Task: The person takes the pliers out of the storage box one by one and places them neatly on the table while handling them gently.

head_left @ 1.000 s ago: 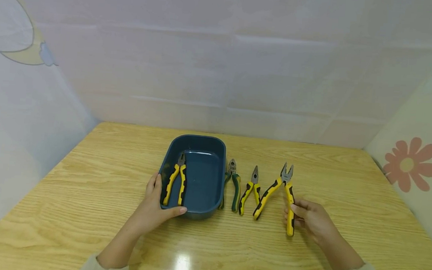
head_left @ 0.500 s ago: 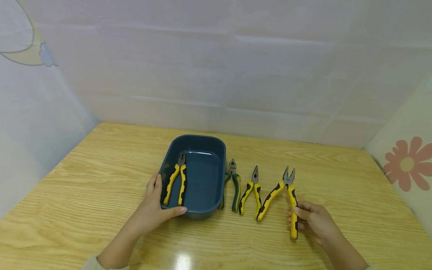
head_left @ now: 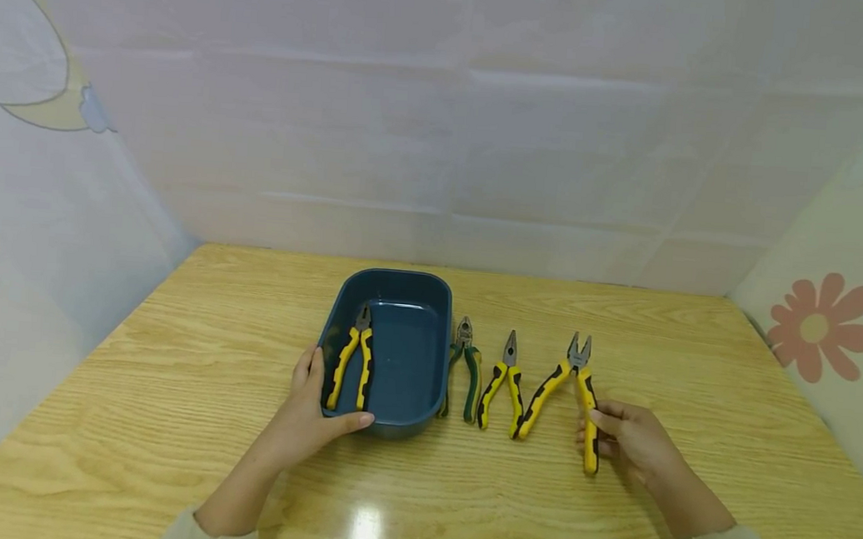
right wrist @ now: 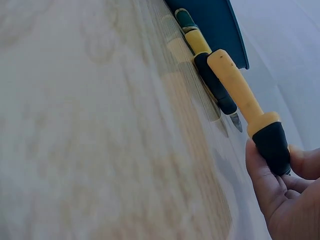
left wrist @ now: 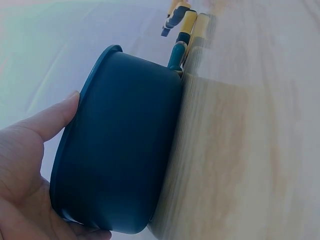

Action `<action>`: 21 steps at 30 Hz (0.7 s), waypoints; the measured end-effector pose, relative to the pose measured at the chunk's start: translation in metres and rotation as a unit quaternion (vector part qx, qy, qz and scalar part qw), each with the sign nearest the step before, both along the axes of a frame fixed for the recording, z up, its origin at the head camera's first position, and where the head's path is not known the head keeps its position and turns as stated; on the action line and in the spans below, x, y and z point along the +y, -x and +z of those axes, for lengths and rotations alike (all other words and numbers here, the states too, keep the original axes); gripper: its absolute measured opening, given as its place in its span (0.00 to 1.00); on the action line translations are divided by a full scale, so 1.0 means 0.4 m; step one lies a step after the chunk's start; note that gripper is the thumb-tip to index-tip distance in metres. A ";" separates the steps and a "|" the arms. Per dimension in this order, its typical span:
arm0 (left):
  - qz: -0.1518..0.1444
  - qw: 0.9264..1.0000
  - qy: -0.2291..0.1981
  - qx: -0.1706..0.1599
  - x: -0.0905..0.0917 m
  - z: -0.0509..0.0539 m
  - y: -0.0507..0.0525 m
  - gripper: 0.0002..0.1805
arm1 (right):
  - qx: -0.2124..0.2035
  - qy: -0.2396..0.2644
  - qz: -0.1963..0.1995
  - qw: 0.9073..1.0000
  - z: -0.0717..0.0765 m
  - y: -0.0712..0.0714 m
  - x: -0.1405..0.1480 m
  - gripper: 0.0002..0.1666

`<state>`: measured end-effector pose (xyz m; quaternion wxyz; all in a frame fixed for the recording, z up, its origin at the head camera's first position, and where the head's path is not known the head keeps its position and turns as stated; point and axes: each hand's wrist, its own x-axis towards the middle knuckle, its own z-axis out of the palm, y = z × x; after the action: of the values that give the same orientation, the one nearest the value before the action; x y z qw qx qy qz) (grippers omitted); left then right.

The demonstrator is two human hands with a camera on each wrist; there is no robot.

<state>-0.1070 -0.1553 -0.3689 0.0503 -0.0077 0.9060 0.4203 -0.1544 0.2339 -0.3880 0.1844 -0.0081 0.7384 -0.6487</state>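
My left hand [head_left: 306,421] grips the near left corner of a dark blue bin [head_left: 408,368], thumb on the rim and fingers along the side. Inside, at its left, lies a pair of yellow-and-black pliers [head_left: 363,321]. My right hand [head_left: 635,444] pinches one handle of larger combination pliers [head_left: 579,360] between thumb and fingers. Their handles are spread and the jaws stand apart. In the right wrist view the pliers' yellow handle [right wrist: 239,87] appears raised above the table.
Green-handled pliers [head_left: 474,383] lie against the bin's right side, one handle partly hidden by it. Beside them are yellow-and-black long-nose pliers [head_left: 511,355]. The wooden table [head_left: 460,505] meets a pale cloth backdrop [head_left: 454,162] at the back.
The combination pliers and my right hand have moved slightly right and a little nearer, away from the long-nose pliers. My left hand and the bin have stayed put.
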 end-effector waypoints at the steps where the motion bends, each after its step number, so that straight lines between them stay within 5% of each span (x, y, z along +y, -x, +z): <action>1: 0.001 1.000 0.000 0.000 0.000 0.000 0.000 0.62 | 0.000 -0.003 -0.002 1.000 -0.001 0.001 0.001 0.26; 21: 0.001 1.000 0.003 0.004 -0.001 -0.005 0.002 0.63 | -0.017 -0.014 0.003 1.000 -0.006 0.032 0.010 0.27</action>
<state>-0.1077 -0.1556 -0.3708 0.0463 -0.0066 0.9075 0.4174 -0.1672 0.2380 -0.3906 0.1985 0.0035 0.7444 -0.6375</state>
